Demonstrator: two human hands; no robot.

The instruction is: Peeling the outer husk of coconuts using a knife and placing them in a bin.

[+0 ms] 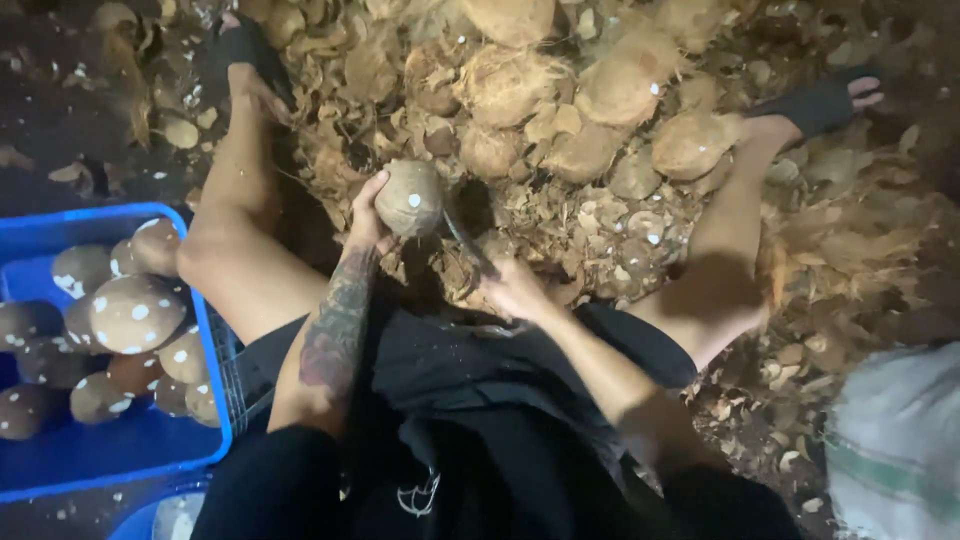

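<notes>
Here, the left hand (368, 215) cups a brown, partly peeled coconut (409, 198), its fingers (378, 185) curled around the left side. The coconut sits above the floor between the person's bare knees, just before a heap of husk pieces (590, 215) and unpeeled coconuts (620, 85). The right hand (512, 290) is closed around a dark blade (466, 240), whose tip reaches the coconut's lower right. Peeled coconuts fill a blue crate (60, 455) at the left; a white sack (895, 440) lies at the lower right.
</notes>
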